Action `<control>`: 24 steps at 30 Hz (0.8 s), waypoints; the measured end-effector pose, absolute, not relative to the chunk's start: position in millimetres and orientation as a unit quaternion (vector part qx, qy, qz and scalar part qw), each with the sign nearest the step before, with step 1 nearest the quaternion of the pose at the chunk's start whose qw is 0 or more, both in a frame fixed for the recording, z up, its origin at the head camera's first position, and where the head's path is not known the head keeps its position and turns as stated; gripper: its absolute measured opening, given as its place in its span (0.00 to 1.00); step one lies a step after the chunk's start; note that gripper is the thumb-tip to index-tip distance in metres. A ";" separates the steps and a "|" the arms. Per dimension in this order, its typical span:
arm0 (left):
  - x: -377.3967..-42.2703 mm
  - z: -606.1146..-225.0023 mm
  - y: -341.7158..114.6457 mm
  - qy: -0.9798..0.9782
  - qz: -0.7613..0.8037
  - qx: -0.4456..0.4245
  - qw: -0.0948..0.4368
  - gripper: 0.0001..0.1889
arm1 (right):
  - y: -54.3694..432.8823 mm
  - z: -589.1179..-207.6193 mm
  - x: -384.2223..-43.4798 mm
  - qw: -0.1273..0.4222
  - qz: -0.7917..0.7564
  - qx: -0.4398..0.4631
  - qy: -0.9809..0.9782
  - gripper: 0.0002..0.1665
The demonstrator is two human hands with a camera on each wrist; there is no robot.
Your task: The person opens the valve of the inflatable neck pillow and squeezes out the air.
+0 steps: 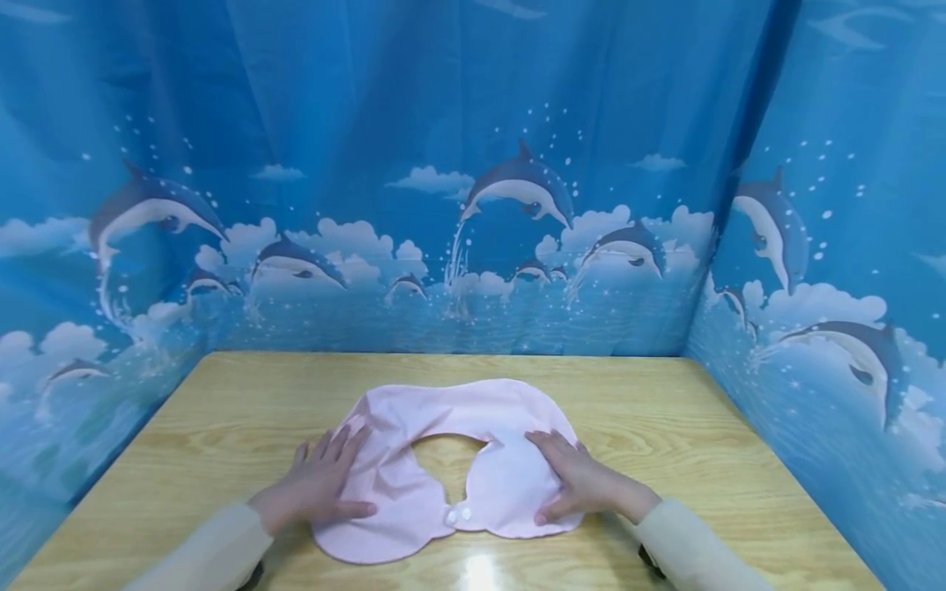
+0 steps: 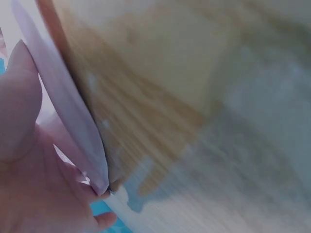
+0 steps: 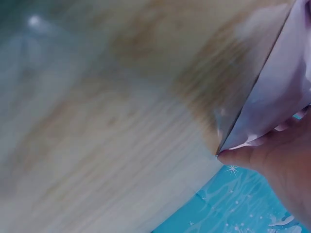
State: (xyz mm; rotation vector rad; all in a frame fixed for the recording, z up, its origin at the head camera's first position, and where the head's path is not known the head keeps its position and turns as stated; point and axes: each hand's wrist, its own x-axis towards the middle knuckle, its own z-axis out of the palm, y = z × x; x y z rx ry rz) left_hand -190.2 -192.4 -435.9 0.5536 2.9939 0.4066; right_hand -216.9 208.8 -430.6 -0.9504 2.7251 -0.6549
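A pale pink cloth bib [image 1: 436, 409] with scalloped edges lies spread on the table, its neck opening in the middle. White round snaps [image 1: 459, 515] sit side by side where its two ends meet at the near edge. My left hand [image 1: 319, 484] rests on the bib's left side, fingers spread and thumb pointing inward. On the opposite side, my right hand [image 1: 584, 480] lies with extended fingers on the cloth. The left wrist view shows the bib's edge [image 2: 80, 121] beside the palm; in the right wrist view the edge [image 3: 267, 99] runs along the fingers.
The wood-grain table [image 1: 665, 410] extends around the bib on every side. Blue curtains [image 1: 414, 98] printed with dolphins and clouds stand along the table's back, left and right edges.
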 end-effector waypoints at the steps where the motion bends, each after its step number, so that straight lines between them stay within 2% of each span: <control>1: -187.7 -435.2 -192.4 0.974 0.135 0.176 0.040 0.59 | 209.2 -430.6 -216.6 0.094 -0.220 -0.319 0.917 0.66; 6: -179.4 -428.9 -190.5 0.975 0.144 0.158 0.064 0.61 | 210.9 -430.0 -214.7 0.105 -0.220 -0.316 0.917 0.67; 10: -182.4 -421.4 -188.7 0.976 0.140 0.154 0.062 0.60 | 211.1 -428.1 -215.0 0.107 -0.212 -0.318 0.918 0.67; 19: -207.2 -415.3 -190.5 0.978 0.145 0.140 0.053 0.49 | 208.0 -422.0 -220.3 0.094 -0.205 -0.336 0.914 0.65; 24: -209.4 -416.4 -191.5 0.977 0.152 0.146 0.044 0.44 | 203.6 -419.7 -222.0 0.096 -0.215 -0.337 0.912 0.65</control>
